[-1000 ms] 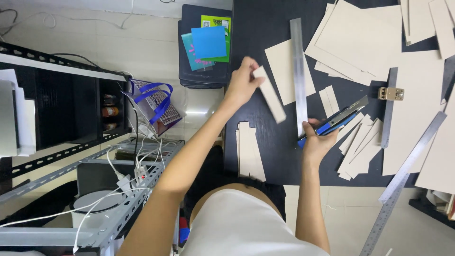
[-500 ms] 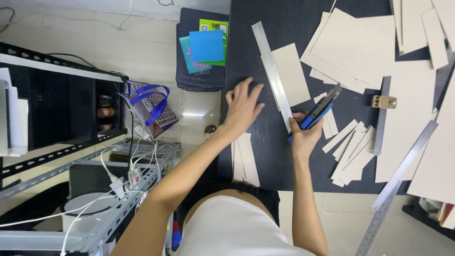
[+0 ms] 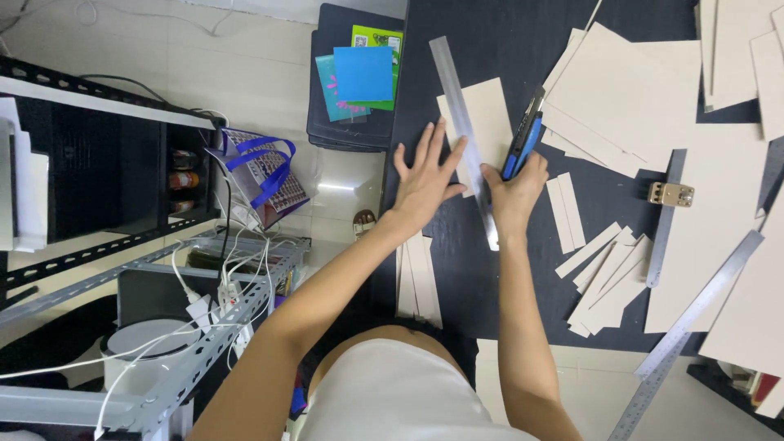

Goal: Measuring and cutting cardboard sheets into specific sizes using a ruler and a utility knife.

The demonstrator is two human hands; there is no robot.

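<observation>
Left hand [image 3: 426, 181] pressed flat, fingers [image 3: 452, 155] spread wide, pinning the steel ruler [image 3: 462, 122] across a beige card sheet [image 3: 487, 131] on the dark counter [image 3: 490, 41]. Right hand [image 3: 513, 189] closed tight around a blue utility knife [image 3: 523, 140], blade end hard against the ruler's edge. Cut strips [image 3: 418, 278] just beside the left forearm.

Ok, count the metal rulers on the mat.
3: one ruler under the left hand across a cardboard piece, one angled at lower right, one upright beside the brass hinge. More may be hidden.
</observation>
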